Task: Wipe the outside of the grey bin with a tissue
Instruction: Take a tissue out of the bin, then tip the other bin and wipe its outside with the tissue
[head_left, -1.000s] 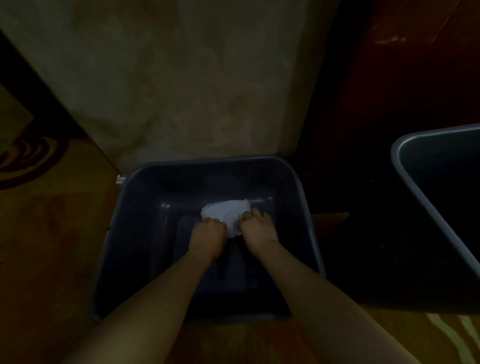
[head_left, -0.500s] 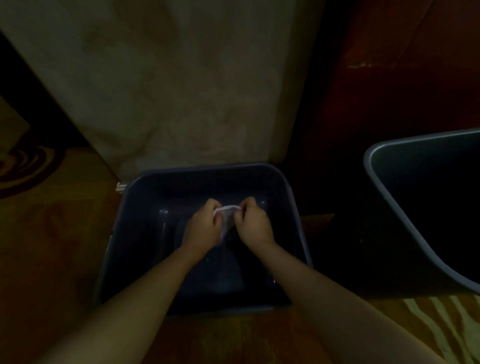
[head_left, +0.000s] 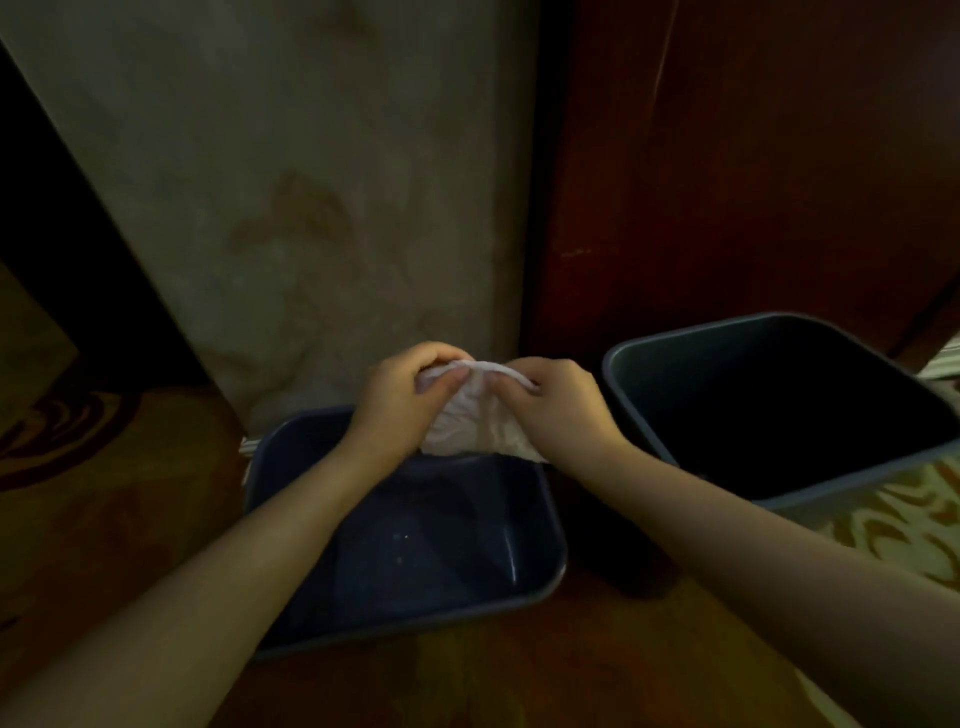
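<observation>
A white crumpled tissue (head_left: 470, 415) hangs between both hands, above the far rim of a dark blue-grey bin (head_left: 540, 587) on the floor. My left hand (head_left: 400, 400) pinches its left top edge, and my right hand (head_left: 550, 400) grips its right top edge. A second grey bin (head_left: 618, 374) with a lighter rim stands to the right, its dark inside facing up. The tissue is clear of both bins.
A pale stained wall panel (head_left: 322, 208) rises behind the bins, with dark red-brown wood (head_left: 753, 182) to its right. Patterned carpet (head_left: 78, 493) covers the floor on the left and at the lower right. The room is dim.
Both hands have lifted the tissue up out of the blue-grey bin and spread it between them. The view has shifted, bringing the right bin further into frame.
</observation>
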